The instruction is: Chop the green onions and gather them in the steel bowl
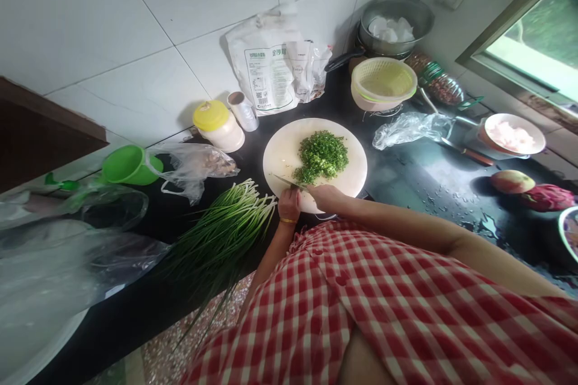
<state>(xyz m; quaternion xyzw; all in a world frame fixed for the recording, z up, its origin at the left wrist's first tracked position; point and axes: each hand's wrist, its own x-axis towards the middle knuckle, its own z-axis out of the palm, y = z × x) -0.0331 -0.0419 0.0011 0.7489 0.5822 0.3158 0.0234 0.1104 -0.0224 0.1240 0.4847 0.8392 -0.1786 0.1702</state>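
A round white cutting board (pixel 280 153) lies on the black counter (pixel 424 180) and bears a heap of finely chopped greens (pixel 321 156). At the board's near edge my right hand (pixel 326 195) is closed on the handle of a knife (pixel 284 180), whose blade points left over the board. My left hand (pixel 289 203), with a gold bangle on the wrist, is curled just under the blade; what its fingers hold is hidden. A long bunch of uncut green chives (pixel 226 228) lies left of the board, with its ends hanging over the counter edge.
Along the tiled wall stand a green cup (pixel 129 163), a bagged root (pixel 203 163), a yellow-lidded jar (pixel 217 125) and a white packet (pixel 270 66). To the right are a yellow colander (pixel 383 79), a metal pot (pixel 395 18), a bowl of meat (pixel 512 135) and fruit (pixel 512 181).
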